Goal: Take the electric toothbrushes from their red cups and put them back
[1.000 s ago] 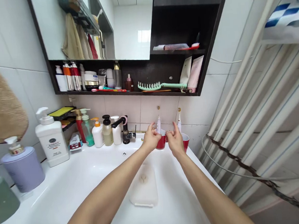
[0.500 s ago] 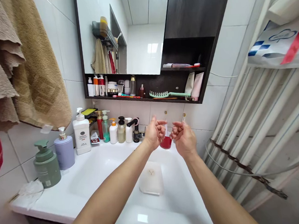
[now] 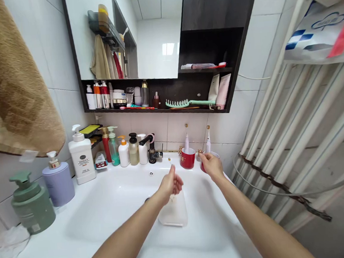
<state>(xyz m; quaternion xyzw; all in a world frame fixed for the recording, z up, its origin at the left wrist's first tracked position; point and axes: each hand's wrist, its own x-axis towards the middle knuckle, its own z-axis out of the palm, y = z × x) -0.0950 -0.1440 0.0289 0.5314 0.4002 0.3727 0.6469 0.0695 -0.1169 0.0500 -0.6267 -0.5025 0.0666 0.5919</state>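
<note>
Over the sink, my left hand [image 3: 171,184] is held with the thumb up and the fingers loosely curled, apart from the thumb, holding nothing. My right hand [image 3: 212,165] reaches to the back right rim, with its fingers closed at the gold handle of a red cup [image 3: 203,167]. That cup is mostly hidden behind the hand, and a white electric toothbrush [image 3: 208,143] stands up from it. Left of it, a second red cup [image 3: 187,160] with a gold handle holds another electric toothbrush [image 3: 186,143]. A whitish translucent tray [image 3: 173,215] lies in the sink below my left hand.
A black faucet [image 3: 151,148] rises at the back of the white sink [image 3: 106,205]. Several pump bottles [image 3: 83,160] line its left and back edges. Above hangs a dark mirror cabinet [image 3: 210,12] with a green hairbrush [image 3: 178,103]. White radiator pipes [image 3: 268,137] stand at right.
My hands have moved apart. The left has come down and left over the tray; the right has gone to the right cup's handle. Both red cups now show. The view has shifted.
</note>
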